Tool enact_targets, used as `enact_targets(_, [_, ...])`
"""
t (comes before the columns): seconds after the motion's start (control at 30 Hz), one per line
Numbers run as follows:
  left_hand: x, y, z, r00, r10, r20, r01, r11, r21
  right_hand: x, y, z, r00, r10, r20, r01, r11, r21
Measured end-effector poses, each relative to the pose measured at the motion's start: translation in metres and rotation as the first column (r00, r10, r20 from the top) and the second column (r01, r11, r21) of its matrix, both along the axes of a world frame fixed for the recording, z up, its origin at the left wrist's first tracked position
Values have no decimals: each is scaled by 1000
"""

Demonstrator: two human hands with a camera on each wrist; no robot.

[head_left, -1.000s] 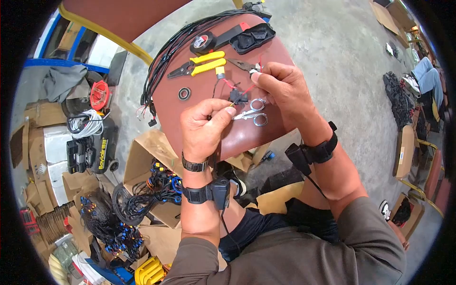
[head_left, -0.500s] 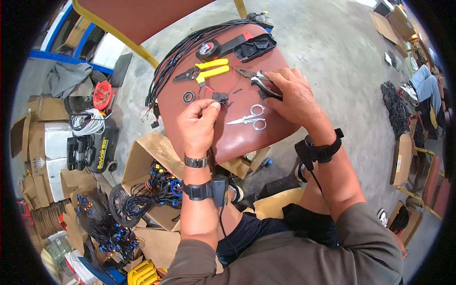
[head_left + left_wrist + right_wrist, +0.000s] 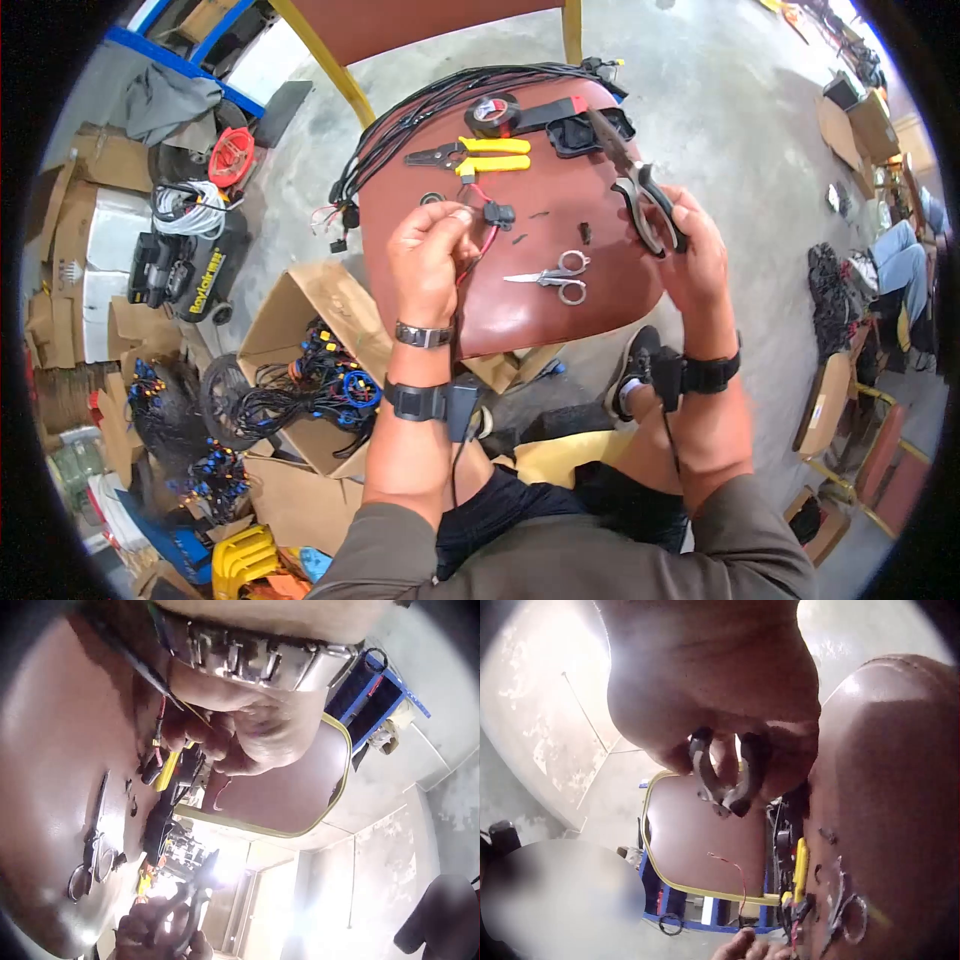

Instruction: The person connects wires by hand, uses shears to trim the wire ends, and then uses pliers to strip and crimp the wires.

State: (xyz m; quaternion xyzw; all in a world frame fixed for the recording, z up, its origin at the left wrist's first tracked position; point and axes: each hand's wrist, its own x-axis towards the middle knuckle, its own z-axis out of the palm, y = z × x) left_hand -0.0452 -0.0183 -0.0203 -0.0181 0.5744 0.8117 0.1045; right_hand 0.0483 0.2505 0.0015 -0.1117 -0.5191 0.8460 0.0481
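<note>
In the head view, my left hand (image 3: 432, 258) has thumb and forefinger pinched together around a thin wire (image 3: 196, 714). Beside those fingertips is a small black connector (image 3: 499, 214) with red leads. My right hand (image 3: 697, 248) holds a pair of pliers (image 3: 650, 200) at the right edge of the chair seat, jaws pointing up and away, dark handles spread apart. The handles (image 3: 754, 771) also show under the palm in the right wrist view. Small scissors (image 3: 550, 277) lie on the seat between the hands, near a black scrap (image 3: 585, 233).
Yellow-handled wire strippers (image 3: 495, 157), a tape roll (image 3: 493, 113), an open black case (image 3: 575, 138) and a bearing (image 3: 431, 198) lie on the brown chair seat (image 3: 490, 325). A black cable bundle (image 3: 400, 130) runs along its left edge. Below stands a cardboard box (image 3: 290, 290) of wiring.
My right hand lets go of the red wire, picks the pliers up from the seat and lifts them rightward. My left hand keeps its pinch beside the connector. The head view shifts.
</note>
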Motion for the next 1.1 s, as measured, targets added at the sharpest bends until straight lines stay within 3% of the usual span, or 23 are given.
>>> enact_targets(0.07, [-2, 0, -2, 999, 24, 25, -26, 997, 79, 6, -6, -1, 999, -22, -49, 8, 963, -268])
enact_targets(0.13, [-2, 1, -1, 998, 48, 31, -50, 998, 44, 4, 2, -16, 997, 50, -54, -63, 953, -297])
enact_targets(0.2, [-2, 2, 0, 997, 63, 32, -65, 996, 63, 2, -2, -19, 999, 30, -16, -31, 997, -64])
enact_targets(0.3, [-3, 4, 1, 997, 66, 31, -68, 996, 60, -3, -11, -15, 998, -57, 5, 57, 998, 6])
enact_targets(0.5, [0, 12, 6, 998, 54, 22, -54, 998, 24, -2, -6, -13, 998, 11, 65, -11, 1000, 5])
enact_targets(0.6, [-6, 17, 1, 999, 38, -9, -39, 999, -12, -2, -8, -12, 998, 4, 61, 2, 995, -99])
enact_targets(0.87, [-1, 26, 9, 998, 63, 13, -61, 992, -109, 5, -5, -3, 990, 89, 106, -89, 996, -1])
enact_targets(0.93, [-4, 25, 2, 999, 39, 3, -38, 998, -46, 4, -10, -1, 992, 87, 97, -91, 995, 40])
enact_targets(1.1, [-3, 19, 1, 1000, 12, 24, -13, 1000, 19, 1, -26, 3, 990, 101, 95, -94, 992, -78])
